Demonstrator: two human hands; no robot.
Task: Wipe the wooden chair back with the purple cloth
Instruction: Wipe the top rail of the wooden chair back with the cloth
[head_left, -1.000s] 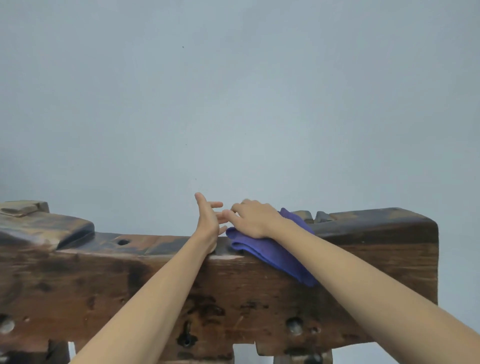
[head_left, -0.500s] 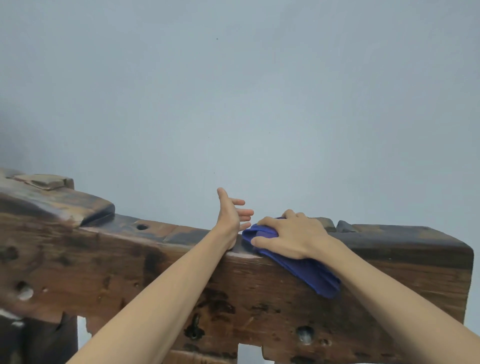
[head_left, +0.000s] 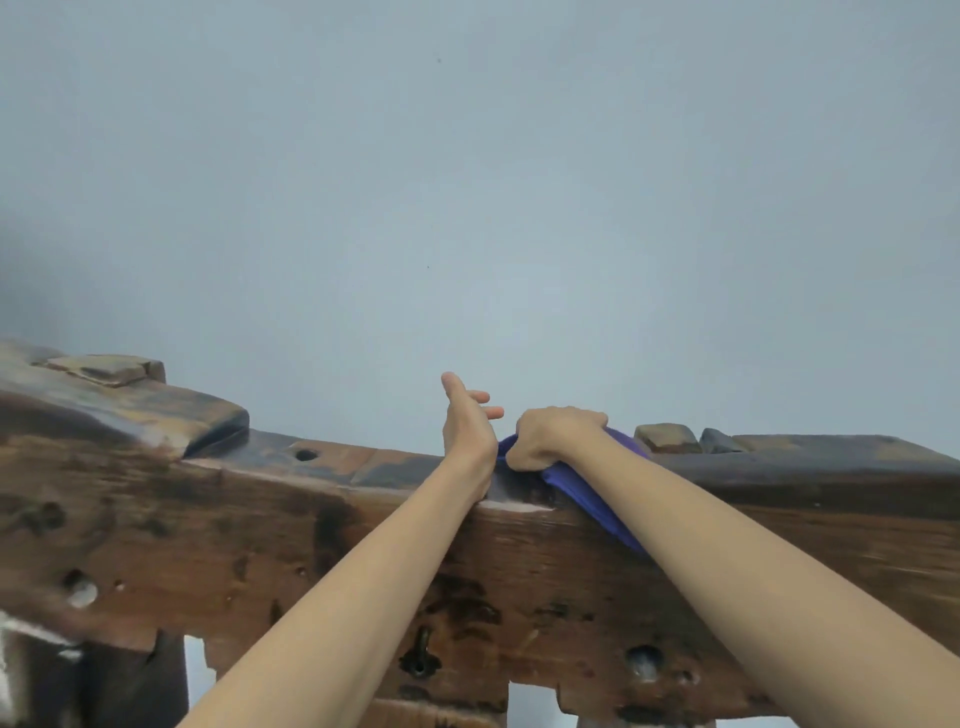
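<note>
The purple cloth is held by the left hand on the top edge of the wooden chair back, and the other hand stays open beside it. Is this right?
Not quite: the head view shows the right hand gripping the purple cloth on the top edge of the wooden chair back. The left hand is the open one beside it.

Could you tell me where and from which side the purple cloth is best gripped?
Grip the bunched part of the purple cloth atop the dark wooden chair back, from above, as the right hand does: its tail drapes thinly down the front face.
</note>
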